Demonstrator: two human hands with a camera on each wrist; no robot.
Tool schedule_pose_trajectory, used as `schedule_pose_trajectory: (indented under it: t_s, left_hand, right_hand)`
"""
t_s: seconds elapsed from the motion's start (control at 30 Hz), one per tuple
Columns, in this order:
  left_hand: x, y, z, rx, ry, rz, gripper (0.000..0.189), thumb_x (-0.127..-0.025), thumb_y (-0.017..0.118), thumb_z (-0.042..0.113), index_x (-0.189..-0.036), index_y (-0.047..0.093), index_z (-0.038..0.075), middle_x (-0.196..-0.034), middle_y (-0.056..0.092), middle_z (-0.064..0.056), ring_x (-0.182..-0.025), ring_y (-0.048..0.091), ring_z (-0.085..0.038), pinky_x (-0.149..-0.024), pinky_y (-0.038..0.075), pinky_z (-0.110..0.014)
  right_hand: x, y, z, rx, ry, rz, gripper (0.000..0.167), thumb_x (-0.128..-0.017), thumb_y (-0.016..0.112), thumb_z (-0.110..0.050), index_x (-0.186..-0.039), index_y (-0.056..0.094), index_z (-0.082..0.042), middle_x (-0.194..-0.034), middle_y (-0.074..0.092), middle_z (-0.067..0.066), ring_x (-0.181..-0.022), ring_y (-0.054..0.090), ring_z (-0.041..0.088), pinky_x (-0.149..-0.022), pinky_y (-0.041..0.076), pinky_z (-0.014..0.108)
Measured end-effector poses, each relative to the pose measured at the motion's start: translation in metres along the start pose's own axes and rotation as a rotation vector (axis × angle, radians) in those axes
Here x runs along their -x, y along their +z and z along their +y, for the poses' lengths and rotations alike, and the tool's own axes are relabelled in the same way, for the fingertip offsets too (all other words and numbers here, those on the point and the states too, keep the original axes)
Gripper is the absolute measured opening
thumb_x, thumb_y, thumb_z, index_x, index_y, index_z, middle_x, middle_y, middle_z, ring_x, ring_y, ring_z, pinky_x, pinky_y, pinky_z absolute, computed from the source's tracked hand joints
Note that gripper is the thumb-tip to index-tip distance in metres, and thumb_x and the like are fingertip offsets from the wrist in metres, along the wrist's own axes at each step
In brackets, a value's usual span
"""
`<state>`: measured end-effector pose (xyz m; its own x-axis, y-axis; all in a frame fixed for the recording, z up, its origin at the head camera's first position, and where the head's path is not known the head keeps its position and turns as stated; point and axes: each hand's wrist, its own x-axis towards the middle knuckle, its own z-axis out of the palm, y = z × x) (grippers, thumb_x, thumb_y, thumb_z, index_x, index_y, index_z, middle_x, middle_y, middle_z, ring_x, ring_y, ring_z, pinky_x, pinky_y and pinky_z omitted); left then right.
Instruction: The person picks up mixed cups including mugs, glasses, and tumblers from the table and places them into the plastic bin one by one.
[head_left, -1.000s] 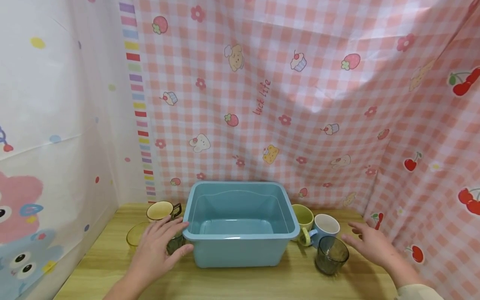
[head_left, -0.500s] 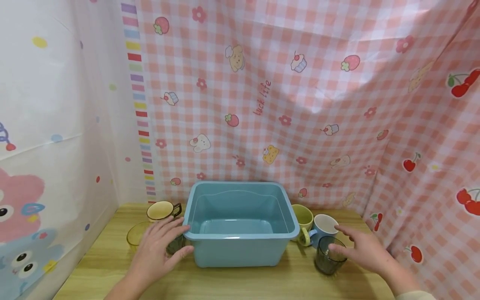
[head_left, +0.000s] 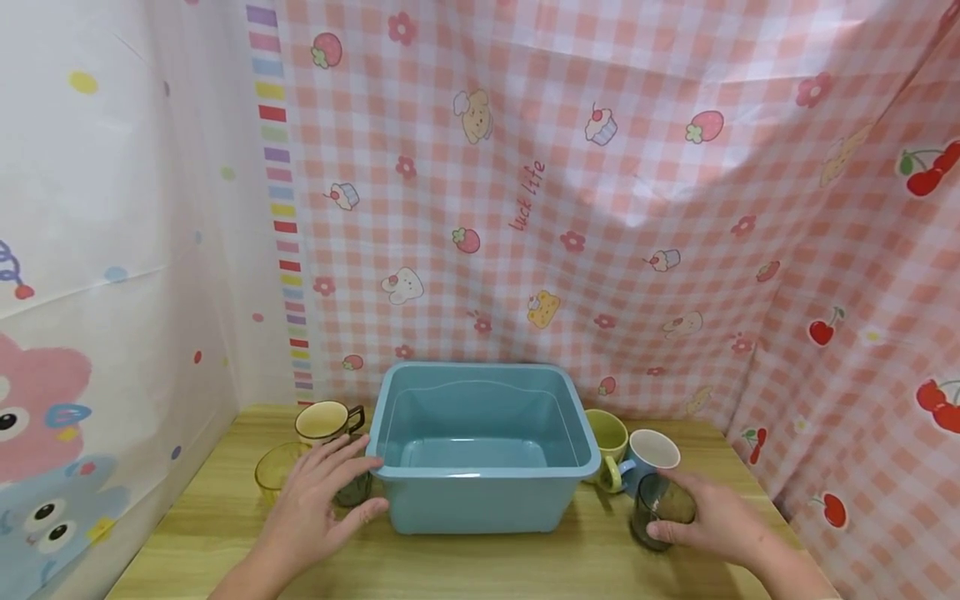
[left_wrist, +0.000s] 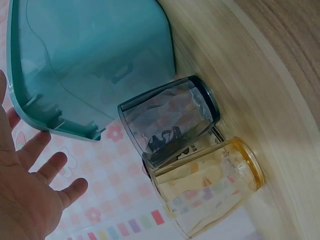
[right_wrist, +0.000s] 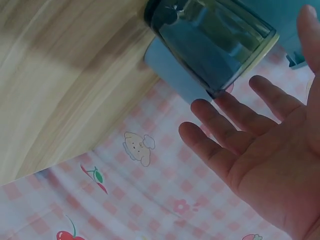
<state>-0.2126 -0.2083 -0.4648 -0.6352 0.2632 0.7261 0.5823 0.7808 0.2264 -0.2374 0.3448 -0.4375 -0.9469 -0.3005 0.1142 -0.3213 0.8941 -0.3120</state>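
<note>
My right hand (head_left: 720, 517) reaches around a smoky grey glass (head_left: 647, 512) right of the tub, thumb in front of it and fingers toward the far side. In the right wrist view those fingers (right_wrist: 220, 130) are spread, their tips right at the rim of the glass. My left hand (head_left: 318, 500) hovers with spread fingers at the left rim of a light blue plastic tub (head_left: 480, 507). Beneath it stands a second smoky glass (left_wrist: 170, 120), partly hidden in the head view. Next to that one is an amber glass (left_wrist: 210, 190), with a brown-tinted mug (head_left: 322, 422) behind.
A green mug (head_left: 606, 433) and a light blue mug with a white inside (head_left: 656, 450) stand upright between the tub and the right hand. Everything rests on a wooden table (head_left: 465, 571). A pink checked curtain (head_left: 510, 275) hangs right behind the tub.
My right hand has moved left and slightly down, from beside the smoky glass to around it. My left hand stays at the tub's left rim.
</note>
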Motion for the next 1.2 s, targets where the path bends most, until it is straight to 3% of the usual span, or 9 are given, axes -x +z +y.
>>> schedule_pose_trajectory:
  t_s: [0.3,0.8,1.2]
  left_hand:
    - [-0.001,-0.002,0.0,0.024,-0.011,-0.021,0.05,-0.082,0.091,0.041,-0.128,0.075,0.03,-0.147,0.069,-0.007,-0.137,0.06,-0.038,-0.107,0.043,-0.074]
    - [0.0,-0.002,0.0,0.018,0.005,-0.018,0.051,-0.083,0.09,0.041,-0.129,0.074,0.028,-0.147,0.069,-0.009,-0.136,0.061,-0.039,-0.107,0.044,-0.072]
    - [0.002,-0.004,0.001,0.043,-0.017,-0.03,0.049,-0.083,0.09,0.04,-0.129,0.075,0.029,-0.148,0.068,-0.008,-0.137,0.06,-0.038,-0.106,0.042,-0.076]
  right_hand:
    - [0.001,0.008,0.006,0.051,-0.002,0.041,0.089,-0.075,0.094,-0.051,-0.144,0.064,-0.002,-0.133,0.071,0.025,-0.118,0.071,0.046,-0.095,0.058,0.063]
    - [-0.002,0.019,0.009,0.019,0.056,0.051,0.084,-0.082,0.089,-0.052,-0.143,0.063,0.0,-0.133,0.07,0.029,-0.12,0.069,0.049,-0.096,0.056,0.065]
    - [-0.003,0.027,0.01,-0.01,0.079,0.142,0.081,-0.08,0.093,-0.045,-0.141,0.065,0.001,-0.128,0.072,0.028,-0.117,0.071,0.045,-0.095,0.058,0.062]
